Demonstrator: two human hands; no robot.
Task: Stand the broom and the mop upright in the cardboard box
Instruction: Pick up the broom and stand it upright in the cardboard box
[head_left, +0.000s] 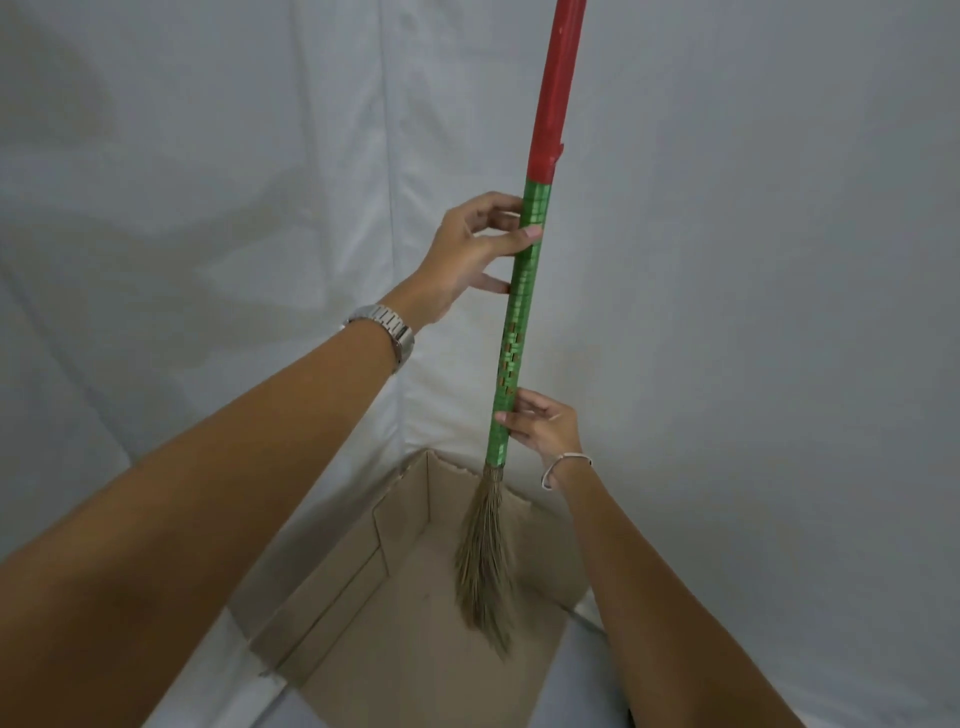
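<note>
The broom (519, 322) stands almost upright, with a green woven handle, a red upper section and a bundle of dry straw bristles hanging inside the open cardboard box (332, 597). My left hand (478, 249) holds the green handle high up, fingers wrapped round it. Lower down, just above the bristles, my right hand (545, 423) pinches the handle with its fingertips. The bristle tips reach the floor of the box near its right side. No mop is in view.
White cloth (208, 182) covers the wall behind and the floor around the box. The box stands in a corner of the cloth. A metal watch is on my left wrist and a thin bracelet on my right.
</note>
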